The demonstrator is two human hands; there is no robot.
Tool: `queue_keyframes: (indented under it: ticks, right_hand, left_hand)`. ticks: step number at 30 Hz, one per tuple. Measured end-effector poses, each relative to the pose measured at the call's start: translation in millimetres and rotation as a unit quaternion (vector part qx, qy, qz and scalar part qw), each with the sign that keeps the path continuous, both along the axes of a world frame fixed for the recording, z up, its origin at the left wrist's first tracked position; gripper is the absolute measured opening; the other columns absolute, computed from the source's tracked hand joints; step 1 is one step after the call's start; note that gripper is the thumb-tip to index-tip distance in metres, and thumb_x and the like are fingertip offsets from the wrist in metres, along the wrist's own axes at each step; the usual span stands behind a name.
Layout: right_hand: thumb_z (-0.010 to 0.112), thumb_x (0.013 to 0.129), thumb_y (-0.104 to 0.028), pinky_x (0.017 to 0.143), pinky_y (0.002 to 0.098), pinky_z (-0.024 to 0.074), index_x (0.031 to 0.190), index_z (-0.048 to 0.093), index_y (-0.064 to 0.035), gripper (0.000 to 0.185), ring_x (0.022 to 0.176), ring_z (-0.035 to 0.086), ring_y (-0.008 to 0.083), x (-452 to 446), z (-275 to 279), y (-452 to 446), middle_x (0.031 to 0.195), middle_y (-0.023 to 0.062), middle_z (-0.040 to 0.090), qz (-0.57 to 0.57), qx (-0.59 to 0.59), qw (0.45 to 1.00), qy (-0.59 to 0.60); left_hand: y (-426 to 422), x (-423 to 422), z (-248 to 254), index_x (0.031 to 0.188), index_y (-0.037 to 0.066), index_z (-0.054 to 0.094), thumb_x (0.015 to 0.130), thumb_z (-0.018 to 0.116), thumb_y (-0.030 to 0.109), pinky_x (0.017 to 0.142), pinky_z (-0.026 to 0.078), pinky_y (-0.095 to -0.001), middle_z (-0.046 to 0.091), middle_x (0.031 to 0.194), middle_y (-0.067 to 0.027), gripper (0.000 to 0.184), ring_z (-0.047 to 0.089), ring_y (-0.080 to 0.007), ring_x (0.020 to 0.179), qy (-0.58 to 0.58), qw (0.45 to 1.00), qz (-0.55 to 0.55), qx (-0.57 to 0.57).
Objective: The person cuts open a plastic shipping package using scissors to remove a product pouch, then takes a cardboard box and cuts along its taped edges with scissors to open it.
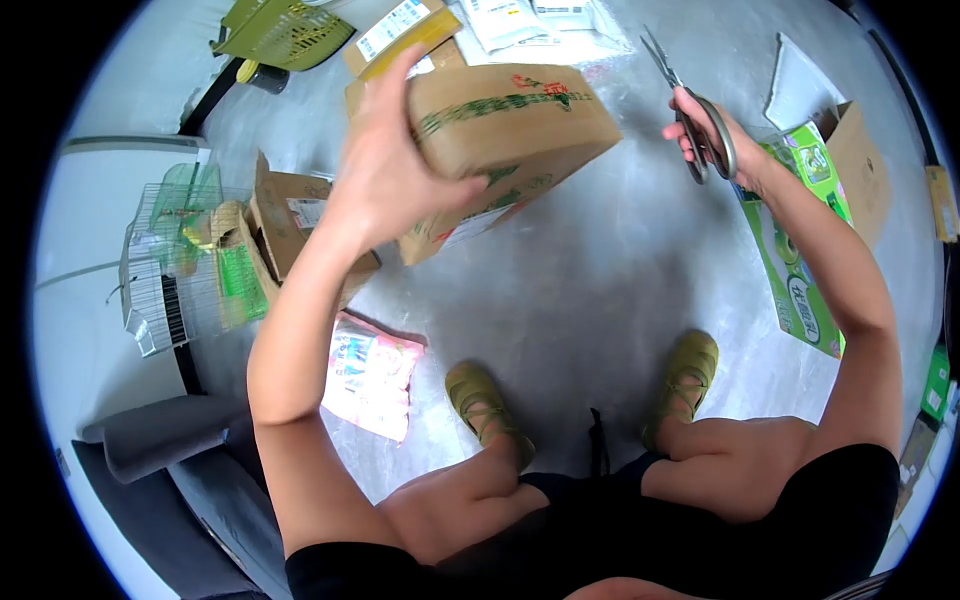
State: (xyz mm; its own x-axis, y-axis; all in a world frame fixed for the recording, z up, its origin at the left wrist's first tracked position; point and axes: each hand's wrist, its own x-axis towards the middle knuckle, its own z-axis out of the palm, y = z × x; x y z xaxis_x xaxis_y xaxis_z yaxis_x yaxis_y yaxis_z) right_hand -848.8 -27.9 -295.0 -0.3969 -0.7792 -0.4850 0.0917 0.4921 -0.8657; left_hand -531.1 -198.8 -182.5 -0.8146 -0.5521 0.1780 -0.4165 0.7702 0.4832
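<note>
My left hand (pixel 385 165), slightly blurred, grips a brown cardboard box (pixel 510 115) by its left side, fingers over the top and thumb across the front. The box is tilted and marked with green and red print; part of a white label shows on its lower face. To the right, my right hand (pixel 715 140) is closed around the handles of a pair of scissors (pixel 708 125). Their blades point up and away from me, apart from the box.
At the back are a yellow-taped parcel (pixel 405 35), white plastic mailers (pixel 535 25) and a green basket (pixel 285 35). A wire cage (pixel 170 265) and opened carton (pixel 285 215) stand left, near a pink package (pixel 375 375). A green box (pixel 790 270) stands right; a dark chair (pixel 190 490) is lower left.
</note>
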Motion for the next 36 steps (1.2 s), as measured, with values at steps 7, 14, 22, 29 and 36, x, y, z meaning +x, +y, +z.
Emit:
queue_keyframes:
  ticks: [7, 14, 22, 29, 36]
  right_hand:
    - [0.050, 0.095, -0.056, 0.057, 0.0199, 0.0401, 0.117, 0.049, -0.0092, 0.052, 0.064, 0.048, 0.0045, 11.1, 8.5, -3.2, 0.085, 0.0017, 0.061, 0.112, -0.029, 0.993, 0.038]
    - [0.040, 0.096, -0.061, 0.063, 0.0202, 0.0376, 0.127, 0.048, -0.0082, 0.062, 0.074, 0.050, 0.0065, 54.2, 41.3, 10.1, 0.093, 0.0009, 0.059, 0.287, -0.085, 0.954, -0.015]
    - [0.038, 0.091, -0.071, 0.076, 0.0283, 0.0459, 0.137, 0.041, -0.0078, 0.078, 0.080, 0.057, 0.0120, 102.7, 72.7, 17.4, 0.096, 0.0028, 0.059, 0.298, -0.032, 0.907, -0.296]
    - [0.038, 0.095, -0.066, 0.067, 0.0226, 0.0443, 0.114, 0.051, -0.0080, 0.062, 0.069, 0.054, 0.0078, 113.2, 93.9, 20.0, 0.080, -0.0014, 0.057, 0.261, 0.055, 0.927, -0.264]
    - [0.036, 0.094, -0.067, 0.059, 0.0212, 0.0419, 0.109, 0.052, -0.0072, 0.063, 0.064, 0.053, 0.0079, 123.0, 111.8, 30.8, 0.077, -0.0005, 0.055, 0.276, 0.092, 0.933, -0.211]
  left_hand:
    - [-21.4, 92.4, -27.1, 0.149, 0.009, 0.029, 0.052, 0.082, 0.016, 0.105, 0.038, -0.0393, 0.045, 0.122, -0.0146, 0.111, 0.048, -0.0308, 0.116, -0.058, 0.998, -0.011, 0.029]
    - [-48.1, 96.5, -12.3, 0.144, -0.002, 0.031, 0.049, 0.089, 0.023, 0.110, 0.034, -0.0431, 0.041, 0.139, -0.0217, 0.113, 0.042, -0.0378, 0.128, -0.170, 0.985, -0.013, 0.001]
    - [-18.7, 19.6, -14.2, 0.134, -0.005, 0.042, 0.053, 0.088, 0.038, 0.102, 0.042, -0.0405, 0.049, 0.127, -0.0203, 0.102, 0.050, -0.0346, 0.118, -0.140, 0.989, 0.026, -0.032]
    - [-12.5, 16.7, -15.4, 0.124, -0.006, 0.046, 0.053, 0.089, 0.035, 0.094, 0.046, -0.0407, 0.052, 0.115, -0.0187, 0.092, 0.054, -0.0344, 0.109, -0.124, 0.990, 0.018, -0.065]
    - [1.3, 16.4, -11.9, 0.123, -0.004, 0.043, 0.052, 0.090, 0.029, 0.094, 0.047, -0.0383, 0.053, 0.114, -0.0188, 0.091, 0.056, -0.0324, 0.107, -0.131, 0.987, 0.022, -0.088]
